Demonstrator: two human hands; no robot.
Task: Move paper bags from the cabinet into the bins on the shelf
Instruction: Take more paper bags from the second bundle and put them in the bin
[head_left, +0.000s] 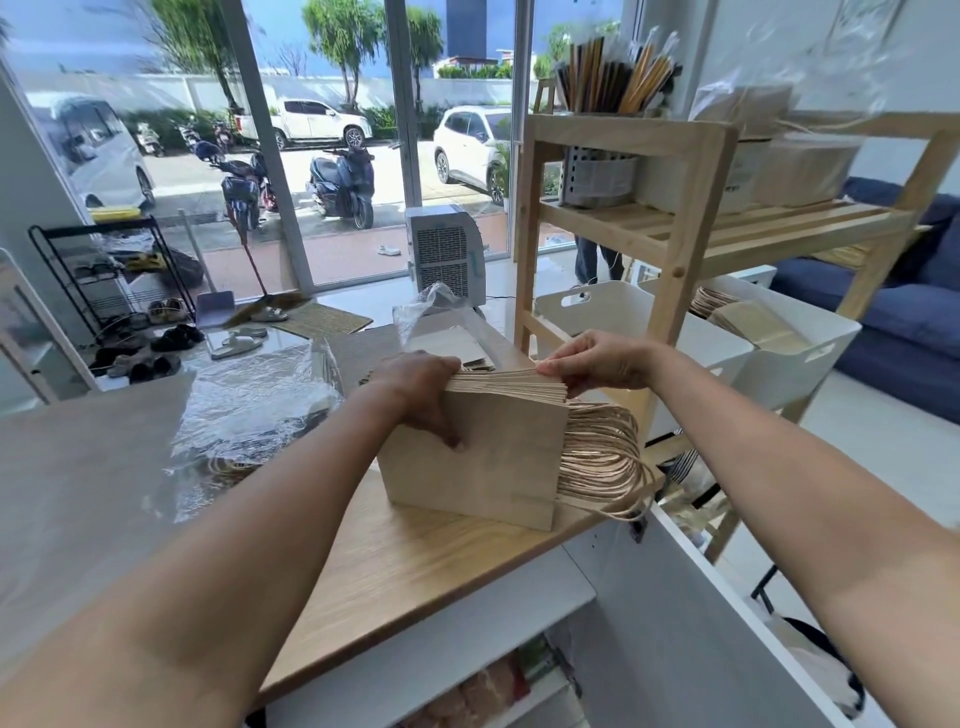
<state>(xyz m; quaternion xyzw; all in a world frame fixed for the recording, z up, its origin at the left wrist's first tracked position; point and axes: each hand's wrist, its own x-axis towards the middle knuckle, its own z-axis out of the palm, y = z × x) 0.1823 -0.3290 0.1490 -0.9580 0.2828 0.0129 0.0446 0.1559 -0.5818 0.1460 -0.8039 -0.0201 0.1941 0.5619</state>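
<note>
A thick stack of brown paper bags (483, 462) stands on edge on the wooden cabinet top (415, 561), twine handles (602, 457) fanning out to the right. My left hand (421, 395) grips the stack's left top corner, thumb on the front face. At the right top edge my right hand (597, 364) pinches the bags. Two white bins (649, 327) (795, 358) sit on the lower level of the wooden shelf (680, 249) just behind; the right bin holds paper bags.
Crumpled clear plastic wrap (249, 405) lies on the cabinet top to the left, more plastic (441, 317) behind the stack. The shelf's upper level carries boxes and a straw holder (597, 171). A blue sofa (909, 322) is at right. The cabinet's open door (701, 623) hangs below right.
</note>
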